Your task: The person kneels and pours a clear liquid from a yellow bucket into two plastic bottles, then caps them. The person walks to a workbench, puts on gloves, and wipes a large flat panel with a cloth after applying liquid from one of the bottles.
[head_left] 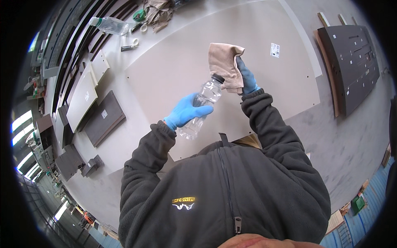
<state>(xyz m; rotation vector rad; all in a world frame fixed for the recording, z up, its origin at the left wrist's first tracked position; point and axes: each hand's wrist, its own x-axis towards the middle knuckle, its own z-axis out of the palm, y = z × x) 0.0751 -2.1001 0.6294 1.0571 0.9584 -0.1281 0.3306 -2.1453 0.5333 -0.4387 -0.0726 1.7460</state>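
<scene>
My left hand [188, 111], in a blue glove, is wrapped round a clear plastic bottle [210, 91]. The bottle is tilted, its black cap [217, 77] up against a folded beige cloth [223, 62]. That cloth is in my right hand [247, 76], also blue-gloved, with the fingers partly hidden behind it. Below both hands lies a large beige panel [173, 70] with small holes along its edges and a white label [274, 50] stuck on its far right part.
At the far left, another clear bottle [112, 25] lies near a green tape roll [139, 15] and crumpled cloth [158, 13]. Dark boards [104, 118] and white panels [84, 97] are on the left. A stack of dark panels [351, 62] stands at the right.
</scene>
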